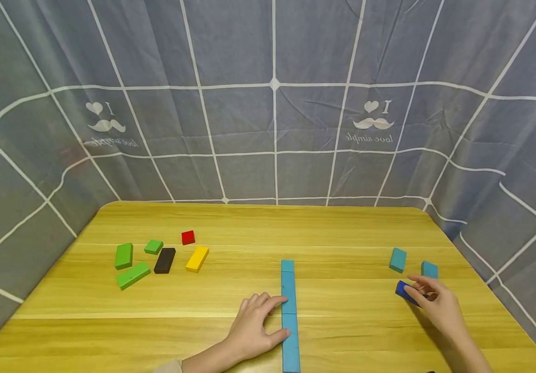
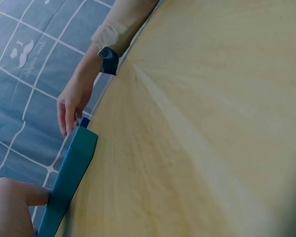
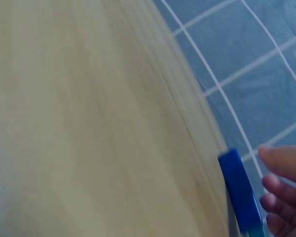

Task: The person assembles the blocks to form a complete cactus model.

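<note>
Nearest is a wood-grain counter (image 1: 352,331), spreading up from six o'clock. Along it, toward six o'clock, runs a straight row of light-blue blocks (image 1: 290,317). The left hand (image 1: 253,326), on the row's nine-o'clock side, touches it with thumb and forefinger spread; that grip is wide and holds nothing. Light, even pressure should avoid skewing the row. The right hand (image 1: 441,305) is at four o'clock, thumb and fingers curved close at a dark-blue block (image 1: 400,290); whether this grip pinches it, I cannot tell. Two loose light-blue blocks (image 1: 397,260) lie near its twelve and one, so lifting straight up seems safest.
</note>
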The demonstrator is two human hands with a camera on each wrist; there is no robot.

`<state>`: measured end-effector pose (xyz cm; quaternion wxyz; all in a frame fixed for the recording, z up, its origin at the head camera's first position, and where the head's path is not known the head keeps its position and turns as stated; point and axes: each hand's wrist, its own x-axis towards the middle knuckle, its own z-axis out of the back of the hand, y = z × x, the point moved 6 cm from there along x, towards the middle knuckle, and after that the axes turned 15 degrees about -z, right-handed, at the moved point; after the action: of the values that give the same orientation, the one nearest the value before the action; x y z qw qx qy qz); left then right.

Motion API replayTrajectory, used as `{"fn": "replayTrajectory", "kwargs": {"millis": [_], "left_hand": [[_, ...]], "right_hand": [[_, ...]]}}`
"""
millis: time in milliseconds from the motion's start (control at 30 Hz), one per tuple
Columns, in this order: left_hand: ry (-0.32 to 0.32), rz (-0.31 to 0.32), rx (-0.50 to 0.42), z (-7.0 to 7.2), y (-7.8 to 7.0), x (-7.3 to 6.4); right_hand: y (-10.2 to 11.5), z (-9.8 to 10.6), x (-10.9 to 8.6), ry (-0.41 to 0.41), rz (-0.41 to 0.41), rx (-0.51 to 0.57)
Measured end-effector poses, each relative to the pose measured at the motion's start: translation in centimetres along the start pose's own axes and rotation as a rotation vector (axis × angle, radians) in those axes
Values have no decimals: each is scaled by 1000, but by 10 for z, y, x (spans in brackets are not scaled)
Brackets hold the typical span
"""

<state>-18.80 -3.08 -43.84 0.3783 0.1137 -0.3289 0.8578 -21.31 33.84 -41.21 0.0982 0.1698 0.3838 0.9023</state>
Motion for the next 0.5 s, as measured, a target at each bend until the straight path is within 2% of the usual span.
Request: {"fn": "replayTrajectory", "kwargs": {"millis": [133, 300, 500], "left_hand": [[-1, -3, 6, 0, 0, 0], [-5, -5, 11, 1, 0, -1], [-4, -11, 5, 0, -1, 0]], "right_hand": [[-16, 10, -5, 0, -58, -61], [-32, 12, -10, 71, -133, -115], [-39, 13, -10, 136, -177, -163]]}}
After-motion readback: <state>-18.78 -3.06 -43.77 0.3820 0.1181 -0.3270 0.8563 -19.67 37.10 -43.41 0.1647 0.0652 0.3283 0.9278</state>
